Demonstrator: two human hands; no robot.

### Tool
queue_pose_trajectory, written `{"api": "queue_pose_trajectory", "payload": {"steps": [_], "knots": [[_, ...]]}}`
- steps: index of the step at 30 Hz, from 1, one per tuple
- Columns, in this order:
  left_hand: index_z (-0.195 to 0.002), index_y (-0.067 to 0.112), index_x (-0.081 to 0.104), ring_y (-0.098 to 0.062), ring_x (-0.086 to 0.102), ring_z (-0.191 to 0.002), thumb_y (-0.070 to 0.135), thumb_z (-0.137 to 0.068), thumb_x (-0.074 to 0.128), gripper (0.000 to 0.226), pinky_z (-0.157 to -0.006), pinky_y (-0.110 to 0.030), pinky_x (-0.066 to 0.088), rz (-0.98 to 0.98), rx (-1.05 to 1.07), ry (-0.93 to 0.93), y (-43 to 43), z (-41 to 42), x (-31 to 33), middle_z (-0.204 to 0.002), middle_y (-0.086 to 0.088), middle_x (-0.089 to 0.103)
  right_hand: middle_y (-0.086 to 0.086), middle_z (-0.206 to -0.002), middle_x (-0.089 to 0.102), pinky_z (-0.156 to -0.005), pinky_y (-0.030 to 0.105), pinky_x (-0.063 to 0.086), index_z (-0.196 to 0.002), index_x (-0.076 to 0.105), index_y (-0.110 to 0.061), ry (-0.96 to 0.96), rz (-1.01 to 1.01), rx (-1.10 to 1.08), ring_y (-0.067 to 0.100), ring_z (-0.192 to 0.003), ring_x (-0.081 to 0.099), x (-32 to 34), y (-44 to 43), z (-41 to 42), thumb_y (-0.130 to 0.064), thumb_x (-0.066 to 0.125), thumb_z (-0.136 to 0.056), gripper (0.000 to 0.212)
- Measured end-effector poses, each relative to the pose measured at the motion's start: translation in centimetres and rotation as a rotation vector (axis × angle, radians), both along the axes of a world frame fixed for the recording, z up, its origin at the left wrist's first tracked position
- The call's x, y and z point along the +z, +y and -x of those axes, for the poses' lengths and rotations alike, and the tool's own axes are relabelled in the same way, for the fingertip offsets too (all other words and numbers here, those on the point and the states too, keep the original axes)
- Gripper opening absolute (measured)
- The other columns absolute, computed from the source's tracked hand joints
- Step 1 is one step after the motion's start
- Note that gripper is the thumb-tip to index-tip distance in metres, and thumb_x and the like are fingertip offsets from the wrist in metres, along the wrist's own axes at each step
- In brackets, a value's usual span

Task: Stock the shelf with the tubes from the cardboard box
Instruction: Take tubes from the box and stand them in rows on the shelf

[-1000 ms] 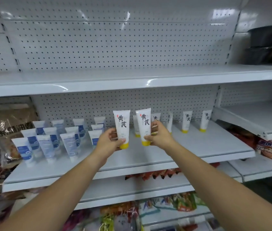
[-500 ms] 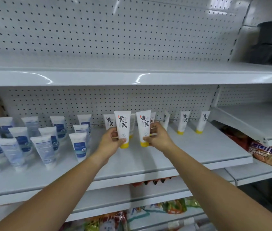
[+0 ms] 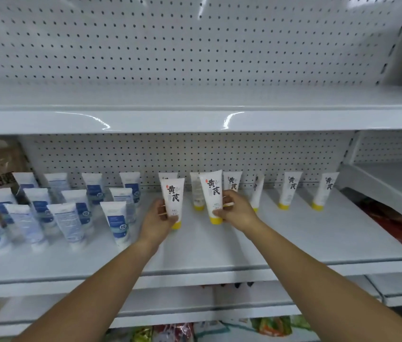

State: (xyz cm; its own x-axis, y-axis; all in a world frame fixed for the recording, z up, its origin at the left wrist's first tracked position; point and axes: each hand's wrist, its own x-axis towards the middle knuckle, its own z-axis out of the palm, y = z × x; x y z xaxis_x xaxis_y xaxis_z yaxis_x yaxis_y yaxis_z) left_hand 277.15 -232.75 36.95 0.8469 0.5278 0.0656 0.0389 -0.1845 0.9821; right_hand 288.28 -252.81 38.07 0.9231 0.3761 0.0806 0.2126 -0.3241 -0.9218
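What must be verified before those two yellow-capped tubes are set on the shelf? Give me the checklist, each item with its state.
1. Left hand grips the left yellow-capped tube: ok.
2. Right hand grips the right yellow-capped tube: ok.
3. Both held tubes cap down, printed fronts facing outward: ok.
4. Bare shelf in front of the back row of matching tubes: ok.
5. Caps already touching the shelf: cannot tell.
6. Held tubes apart from the blue-labelled tubes on the left: ok.
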Motion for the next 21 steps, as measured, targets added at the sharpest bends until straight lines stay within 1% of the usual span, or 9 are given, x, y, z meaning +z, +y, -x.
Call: {"api": "queue_pose_trajectory", "payload": {"steps": [3, 8, 11, 16, 21], "knots": [[-0.123, 0.006, 0.053, 0.002, 0.059, -0.082, -0.007, -0.086, 0.066, 0.042, -0.056, -0.005, 0.045, -0.02, 0.056, 0.025, 0.1, 0.2, -0.4, -0.105, 0.0, 0.064, 0.003, -0.105, 0.065, -0.084, 0.052, 0.057, -0.117, 0.06, -0.014, 0.0, -0.002, 0.015, 0.026, -0.098, 0.066, -0.6, 0.3, -0.6, -0.006, 0.081, -0.074, 0.048], [-0.123, 0.009, 0.052, 0.003, 0.056, -0.083, -0.006, -0.089, 0.063, 0.039, -0.051, -0.003, 0.044, -0.05, 0.047, 0.054, 0.0, -0.4, -1.3, -0.106, -0.002, 0.063, 0.001, -0.105, 0.066, -0.084, 0.052, 0.057, -0.113, 0.06, -0.018, 0.006, -0.02, 0.017, 0.024, -0.097, 0.067, -0.9, 0.7, -1.1, -0.006, 0.081, -0.073, 0.046], [-0.123, 0.008, 0.052, 0.0, 0.058, -0.085, -0.008, -0.089, 0.062, 0.039, -0.051, -0.005, 0.045, -0.032, 0.051, 0.064, 0.3, -0.9, -2.0, -0.108, -0.005, 0.064, 0.001, -0.107, 0.066, -0.085, 0.051, 0.057, -0.111, 0.059, -0.02, 0.013, -0.032, 0.018, 0.023, -0.098, 0.066, -1.1, 0.9, -1.3, -0.007, 0.081, -0.074, 0.046], [-0.12, 0.015, 0.051, -0.004, 0.059, -0.088, -0.005, -0.09, 0.061, 0.037, -0.052, -0.005, 0.045, -0.03, 0.058, 0.065, 1.3, -1.5, -3.0, -0.109, -0.002, 0.063, 0.0, -0.109, 0.066, -0.084, 0.05, 0.057, -0.115, 0.058, -0.021, 0.024, -0.038, 0.02, 0.02, -0.1, 0.065, -1.5, 1.4, -1.6, -0.009, 0.081, -0.074, 0.049], [-0.12, 0.017, 0.051, -0.012, 0.062, -0.097, -0.002, -0.091, 0.062, 0.036, -0.058, -0.009, 0.046, -0.027, 0.059, 0.053, 2.2, -2.0, -3.8, -0.111, 0.0, 0.064, 0.0, -0.11, 0.066, -0.086, 0.051, 0.057, -0.119, 0.057, -0.022, 0.042, -0.046, 0.024, 0.021, -0.101, 0.066, -2.1, 2.0, -1.8, -0.01, 0.081, -0.073, 0.054]]}}
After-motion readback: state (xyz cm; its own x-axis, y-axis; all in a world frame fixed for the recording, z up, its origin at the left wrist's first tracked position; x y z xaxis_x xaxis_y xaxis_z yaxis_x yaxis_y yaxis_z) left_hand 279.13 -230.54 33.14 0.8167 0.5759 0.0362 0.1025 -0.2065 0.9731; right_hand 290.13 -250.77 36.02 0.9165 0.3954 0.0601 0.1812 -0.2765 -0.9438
